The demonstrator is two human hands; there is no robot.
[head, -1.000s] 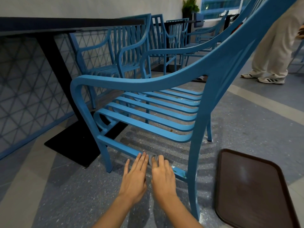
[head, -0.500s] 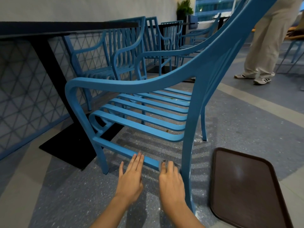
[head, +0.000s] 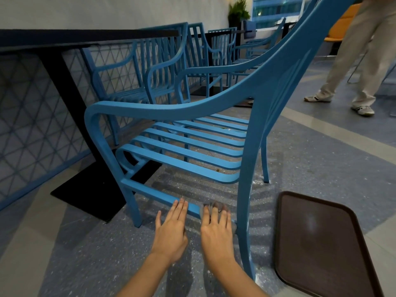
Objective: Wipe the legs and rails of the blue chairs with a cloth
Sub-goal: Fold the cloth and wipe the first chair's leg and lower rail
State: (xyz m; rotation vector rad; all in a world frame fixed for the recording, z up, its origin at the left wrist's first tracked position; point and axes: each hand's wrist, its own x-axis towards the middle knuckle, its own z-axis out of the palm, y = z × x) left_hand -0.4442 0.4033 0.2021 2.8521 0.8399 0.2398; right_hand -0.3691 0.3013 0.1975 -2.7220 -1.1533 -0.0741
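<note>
A grey cloth (head: 211, 207) lies over the low side rail (head: 162, 197) of the nearest blue slatted metal armchair (head: 192, 159), at about six o'clock in the view and just beside the chair's rear leg (head: 246, 221). The right hand (head: 216, 229) rests flat on the cloth, fingers nearly straight and slightly spread; whether the thumb grips underneath cannot be told. The left hand (head: 171, 230) lies open at seven o'clock, fingertips touching the rail and holding nothing. A dark brown plastic tray (head: 321, 243) sits on the speckled floor at four o'clock. A black pedestal table (head: 64, 86) stands at ten o'clock, more blue chairs (head: 150, 67) at eleven, and a person's beige trouser legs (head: 368, 61) at two.
</note>
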